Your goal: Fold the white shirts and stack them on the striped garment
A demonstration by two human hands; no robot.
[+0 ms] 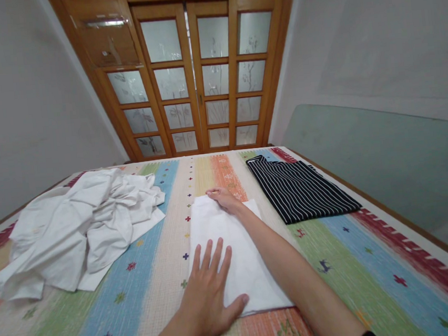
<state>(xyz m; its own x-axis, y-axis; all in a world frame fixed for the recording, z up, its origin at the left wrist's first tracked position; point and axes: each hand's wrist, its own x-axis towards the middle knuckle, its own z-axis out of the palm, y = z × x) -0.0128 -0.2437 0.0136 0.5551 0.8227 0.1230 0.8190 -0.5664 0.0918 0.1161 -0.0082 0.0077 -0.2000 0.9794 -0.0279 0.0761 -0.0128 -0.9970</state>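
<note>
A folded white cloth (240,256) lies flat on the patterned bedspread in front of me, roughly a long rectangle. My left hand (212,290) rests on its near left part, palm down with fingers spread. At the far edge of the same cloth, my right hand (224,198) has its fingers and thumb closed on the fabric, with the forearm crossing over the cloth's right side. Part of the cloth's right edge is hidden under that forearm.
To the left lies a crumpled heap of white fabric (94,222). A folded black garment with white stripes (301,187) lies at the right. The striped bedspread (155,280) covers the surface, with a pale green board (364,144) along the right wall and wooden glass-paned doors (195,75) beyond.
</note>
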